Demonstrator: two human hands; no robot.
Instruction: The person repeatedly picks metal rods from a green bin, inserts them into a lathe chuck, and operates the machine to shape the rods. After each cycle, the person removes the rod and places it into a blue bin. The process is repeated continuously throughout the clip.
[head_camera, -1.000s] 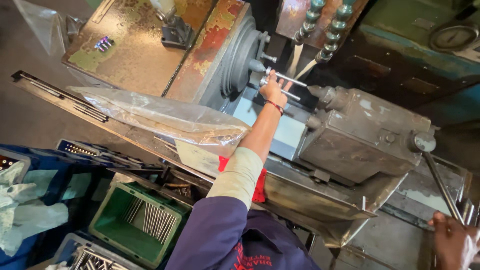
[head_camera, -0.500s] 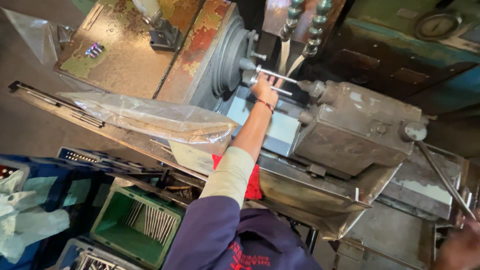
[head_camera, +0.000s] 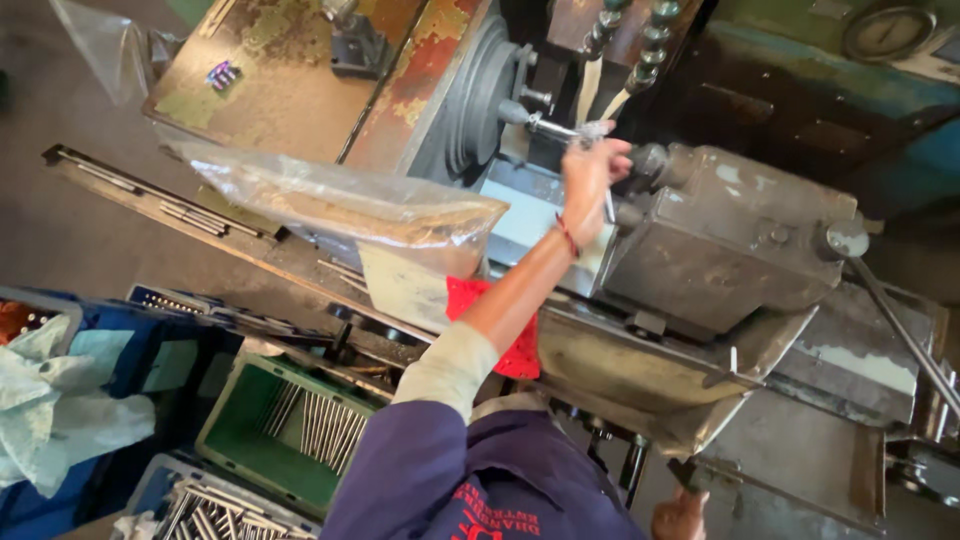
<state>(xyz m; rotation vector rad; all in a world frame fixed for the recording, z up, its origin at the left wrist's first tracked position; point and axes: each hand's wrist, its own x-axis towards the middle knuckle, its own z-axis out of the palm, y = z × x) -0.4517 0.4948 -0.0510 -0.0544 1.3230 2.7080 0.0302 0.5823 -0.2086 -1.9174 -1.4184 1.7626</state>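
Observation:
My left hand (head_camera: 590, 172) reaches up to the spindle of a worn grey lathe (head_camera: 730, 240). Its fingers are closed on a thin steel rod (head_camera: 553, 129) that sticks out of the round chuck (head_camera: 482, 88). A second thin rod (head_camera: 609, 207) seems to hang down from the same hand. A red thread band circles the wrist, and the forearm passes over a red cloth (head_camera: 515, 352). Only the top of my right hand (head_camera: 681, 514) shows at the bottom edge, below the lathe's metal tray; its fingers are hidden.
A crumpled clear plastic sheet (head_camera: 340, 200) lies over the lathe bed at left. Below it stand a green crate (head_camera: 235, 430) holding several steel rods and a grey crate (head_camera: 215, 512) with more. A long lever (head_camera: 900, 335) slants down at the right. Pale cloth (head_camera: 60, 420) lies in a blue bin.
My left hand slid back from the chuck along the rod, toward the grey housing. My right hand left the right edge and now shows at the bottom edge.

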